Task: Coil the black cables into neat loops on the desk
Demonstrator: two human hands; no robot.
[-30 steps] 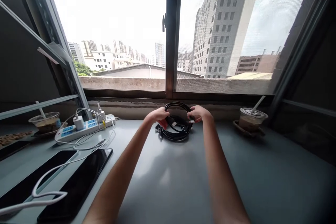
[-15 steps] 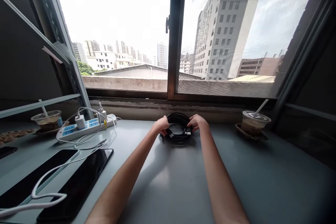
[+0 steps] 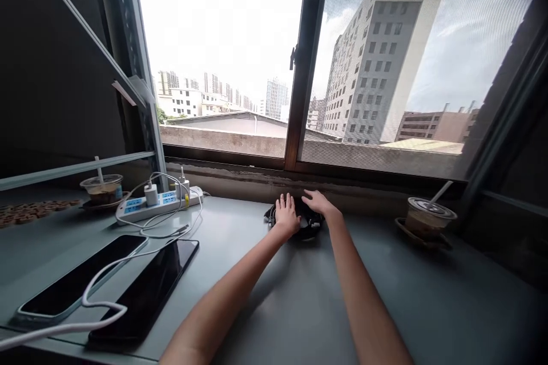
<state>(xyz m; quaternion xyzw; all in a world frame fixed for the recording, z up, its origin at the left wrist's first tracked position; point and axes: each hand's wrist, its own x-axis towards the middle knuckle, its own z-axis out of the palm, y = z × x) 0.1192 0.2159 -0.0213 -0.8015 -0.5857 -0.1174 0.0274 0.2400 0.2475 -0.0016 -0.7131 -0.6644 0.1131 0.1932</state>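
A coiled black cable (image 3: 309,232) lies on the grey tabletop against the wall below the window. Light-coloured connector ends show at both sides of the coil. My left hand (image 3: 287,215) lies flat over the coil's left part, fingers stretched out and pointing away from me. Over the coil's right far side rests my right hand (image 3: 320,203), its fingers extended to the left. Part of the coil is hidden beneath both hands.
To the left are a white power strip (image 3: 128,215) with plugged-in chargers, a white cable (image 3: 115,265) and two dark phones or tablets (image 3: 81,279) (image 3: 149,291). Lidded drink cups stand at left (image 3: 103,188) and right (image 3: 428,218). A metal frame (image 3: 149,108) rises at left.
Both hands have gone from gripping the coil's sides to lying on top with fingers extended. The left hand moved inward over the coil. The camera view has turned slightly left.
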